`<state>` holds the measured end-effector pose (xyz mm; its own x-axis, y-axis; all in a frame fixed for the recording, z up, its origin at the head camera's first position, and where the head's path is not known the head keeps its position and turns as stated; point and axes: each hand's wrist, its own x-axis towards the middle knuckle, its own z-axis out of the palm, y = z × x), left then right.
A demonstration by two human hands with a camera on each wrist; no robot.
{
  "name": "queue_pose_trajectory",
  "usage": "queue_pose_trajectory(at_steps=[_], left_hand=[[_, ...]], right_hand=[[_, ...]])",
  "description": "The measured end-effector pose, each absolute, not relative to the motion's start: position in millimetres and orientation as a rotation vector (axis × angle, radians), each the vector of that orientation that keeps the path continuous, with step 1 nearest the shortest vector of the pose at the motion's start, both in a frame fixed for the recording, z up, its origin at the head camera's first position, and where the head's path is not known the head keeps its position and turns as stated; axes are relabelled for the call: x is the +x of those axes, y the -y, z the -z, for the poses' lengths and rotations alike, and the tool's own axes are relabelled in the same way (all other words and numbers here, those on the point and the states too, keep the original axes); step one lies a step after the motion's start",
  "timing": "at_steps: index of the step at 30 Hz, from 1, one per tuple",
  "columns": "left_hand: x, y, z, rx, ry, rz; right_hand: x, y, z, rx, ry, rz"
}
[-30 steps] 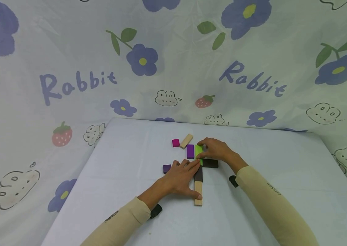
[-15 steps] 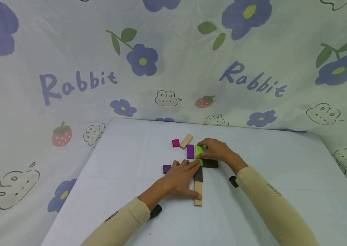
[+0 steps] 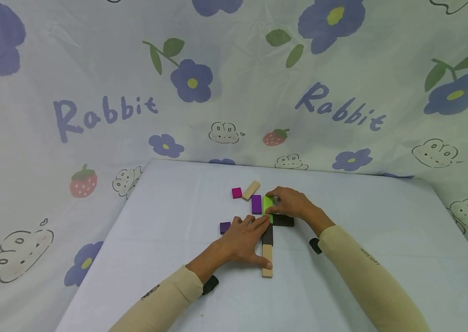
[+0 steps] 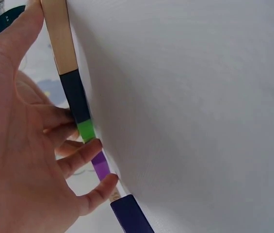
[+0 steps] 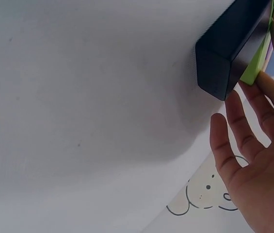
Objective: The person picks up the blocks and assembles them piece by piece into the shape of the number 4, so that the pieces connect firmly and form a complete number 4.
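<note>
In the head view a straight row of blocks runs along the white table: a natural wood block (image 3: 267, 253), a black block (image 3: 267, 235), a green block (image 3: 270, 219) and a light green block (image 3: 268, 203). My left hand (image 3: 239, 242) lies along the row's left side, fingers spread, thumb on the wood block and fingertips at the green one. At the far end, my right hand (image 3: 293, 202) pinches the light green block between thumb and index finger. Another black block (image 3: 284, 221) sticks out to the right, under that hand. A purple block (image 3: 256, 204) stands just left of the light green one.
Beyond the row lie a magenta cube (image 3: 236, 192) and a slanted wood block (image 3: 251, 190). A small dark purple block (image 3: 225, 227) sits left of my left fingers. Behind the table (image 3: 362, 286) hangs a patterned cloth (image 3: 234, 83).
</note>
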<state>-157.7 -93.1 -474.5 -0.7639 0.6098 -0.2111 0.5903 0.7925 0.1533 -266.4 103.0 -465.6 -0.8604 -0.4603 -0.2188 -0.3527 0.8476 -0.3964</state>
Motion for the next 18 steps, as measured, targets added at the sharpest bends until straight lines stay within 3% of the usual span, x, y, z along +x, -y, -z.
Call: queue_pose_trajectory(at_steps=[18], left_hand=[[-159,95,476,0.943,-2.745,-0.087]], right_hand=[[-256,-115,468,-0.711,-2.706,0.573]])
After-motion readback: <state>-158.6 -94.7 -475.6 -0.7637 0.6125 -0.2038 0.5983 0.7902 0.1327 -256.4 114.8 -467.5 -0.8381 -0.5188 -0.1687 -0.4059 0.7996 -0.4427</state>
